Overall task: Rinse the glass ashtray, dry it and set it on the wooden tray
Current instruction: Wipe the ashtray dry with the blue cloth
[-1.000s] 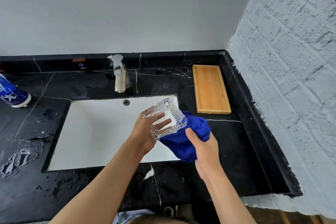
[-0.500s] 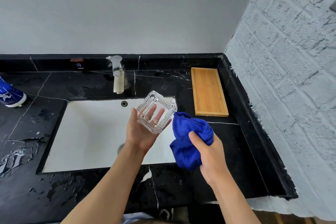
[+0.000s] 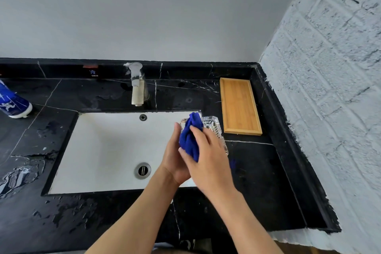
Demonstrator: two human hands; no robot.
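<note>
The cut-glass ashtray (image 3: 214, 126) is held on edge over the right end of the white sink (image 3: 115, 150). My left hand (image 3: 175, 161) grips it from the left. My right hand (image 3: 206, 159) presses a bunched blue cloth (image 3: 189, 138) into the ashtray's hollow, so most of the glass is hidden; only its right rim shows. The wooden tray (image 3: 239, 107) lies flat on the black counter, just right of and beyond the ashtray, with nothing on it.
A metal faucet (image 3: 137, 86) stands behind the sink, not running. A blue and white bottle (image 3: 12, 103) lies at the far left. Water puddles (image 3: 18, 175) sit on the left counter. A white brick wall (image 3: 329, 88) closes the right side.
My right hand has brought the blue cloth from beside the ashtray into its hollow. Both hands have shifted right and closer to the tray.
</note>
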